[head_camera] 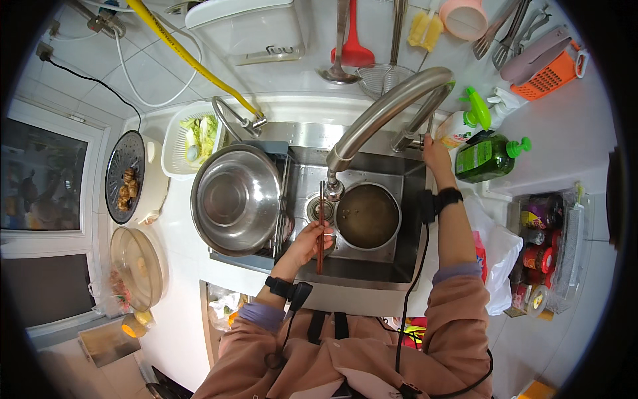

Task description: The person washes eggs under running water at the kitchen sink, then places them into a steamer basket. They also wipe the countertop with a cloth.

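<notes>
My left hand (311, 243) grips a pair of brown chopsticks (321, 249) above the stainless steel sink (384, 264). At the base of the faucet (394, 119), my right hand (437, 155) has its fingers around the handle (429, 128), which they partly cover. A round pot (368, 214) with murky liquid inside sits in the basin, to the right of the chopsticks. The spout's head (335, 189) hangs near the pot's left rim. Part of the drain (315, 207) shows behind the chopsticks.
A large steel bowl (237, 199) rests over the sink's left side. Behind it stands a white basket (172, 144) holding leafy vegetables. Green soap (483, 158) and spray bottles (461, 124) stand right of the faucet. Ladles (340, 75) hang on the back wall. Jars (538, 257) fill a rack at right.
</notes>
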A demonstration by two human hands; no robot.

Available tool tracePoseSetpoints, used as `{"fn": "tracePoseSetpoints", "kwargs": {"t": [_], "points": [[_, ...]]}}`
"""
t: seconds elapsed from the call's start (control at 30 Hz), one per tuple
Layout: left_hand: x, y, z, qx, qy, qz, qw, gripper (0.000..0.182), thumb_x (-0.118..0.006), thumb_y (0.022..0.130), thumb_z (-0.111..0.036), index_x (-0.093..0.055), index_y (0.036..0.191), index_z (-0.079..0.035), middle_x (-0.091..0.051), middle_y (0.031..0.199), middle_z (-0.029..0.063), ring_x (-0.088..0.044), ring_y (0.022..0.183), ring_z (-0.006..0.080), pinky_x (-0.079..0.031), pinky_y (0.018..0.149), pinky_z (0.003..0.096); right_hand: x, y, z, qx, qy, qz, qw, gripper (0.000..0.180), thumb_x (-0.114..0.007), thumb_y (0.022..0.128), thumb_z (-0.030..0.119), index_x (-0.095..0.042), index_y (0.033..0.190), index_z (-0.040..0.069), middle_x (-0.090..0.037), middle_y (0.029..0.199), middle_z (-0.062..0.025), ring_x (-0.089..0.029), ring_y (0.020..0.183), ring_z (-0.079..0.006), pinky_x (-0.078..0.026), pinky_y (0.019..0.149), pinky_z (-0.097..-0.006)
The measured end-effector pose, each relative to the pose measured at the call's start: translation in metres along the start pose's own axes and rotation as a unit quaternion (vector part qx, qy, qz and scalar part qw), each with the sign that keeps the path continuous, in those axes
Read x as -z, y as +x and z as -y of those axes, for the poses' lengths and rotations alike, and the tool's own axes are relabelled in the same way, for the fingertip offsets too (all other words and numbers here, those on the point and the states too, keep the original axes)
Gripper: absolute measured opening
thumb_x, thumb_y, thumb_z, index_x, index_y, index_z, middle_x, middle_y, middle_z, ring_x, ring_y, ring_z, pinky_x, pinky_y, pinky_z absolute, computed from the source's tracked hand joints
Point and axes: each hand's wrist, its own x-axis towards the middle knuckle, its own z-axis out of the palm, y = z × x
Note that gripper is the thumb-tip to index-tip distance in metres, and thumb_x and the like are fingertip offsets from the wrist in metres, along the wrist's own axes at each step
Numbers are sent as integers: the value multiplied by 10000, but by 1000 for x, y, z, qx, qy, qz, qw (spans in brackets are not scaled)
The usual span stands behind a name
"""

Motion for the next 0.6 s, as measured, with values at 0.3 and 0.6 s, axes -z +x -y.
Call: {"fn": "tracePoseSetpoints", "kwargs": {"t": [0.3, 0.6], "points": [[-21, 14, 1, 19, -98, 44, 994, 212, -432, 996, -116, -526, 1167, -33, -583, 902, 39, -577, 747, 145, -540, 692, 322, -22, 32, -21, 154, -54, 13, 987, 443, -330, 980, 323, -558, 902, -48, -664, 709, -210, -658, 653, -376, -528, 604, -470], [-72, 70, -8, 36, -312, 3, 949, 193, -360, 1009, -129, -478, 882, -42, -461, 717, 18, -451, 618, 147, -439, 600, 294, -29, -126, 20, -99, 207, 375, 898, 819, -209, 954, 619, -606, 729, -62, -633, 657, -204, -674, 594, -311, -543, 512, -390]]}}
